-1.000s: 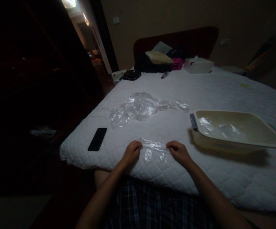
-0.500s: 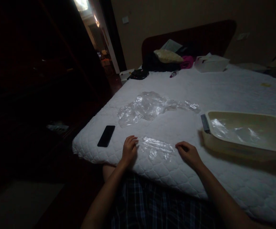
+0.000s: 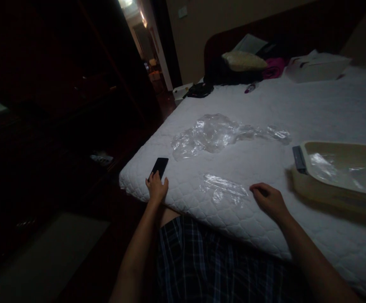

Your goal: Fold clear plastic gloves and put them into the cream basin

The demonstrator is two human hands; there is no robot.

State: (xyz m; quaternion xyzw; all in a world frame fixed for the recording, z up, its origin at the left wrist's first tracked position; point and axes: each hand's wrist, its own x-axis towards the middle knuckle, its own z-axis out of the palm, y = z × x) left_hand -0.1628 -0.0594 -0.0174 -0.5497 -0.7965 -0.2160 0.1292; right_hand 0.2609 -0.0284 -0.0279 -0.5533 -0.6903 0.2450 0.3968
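Note:
My left hand (image 3: 157,187) reaches over the near end of a black phone (image 3: 160,165), with its fingers spread and the fingertips on or just above the phone. A small flattened clear plastic bag (image 3: 225,187) lies on the bed in front of me. At its right end, thumb and fingers of my right hand (image 3: 269,202) are closed together on the bag's edge. A larger crumpled clear plastic sheet or bag (image 3: 216,132) spreads out beyond the small one.
A white quilted mattress (image 3: 176,202) carries everything. On the right stands a cream plastic bin (image 3: 331,185) with a grey clip and clear plastic inside. Far back are a white box (image 3: 317,69), a yellowish pillow-like bundle (image 3: 244,61), a magenta cloth (image 3: 273,68) and a dark bag (image 3: 201,90).
My left hand has moved left from beside the small plastic bag onto the phone. My right hand stays by the bag's right end. The view has turned left.

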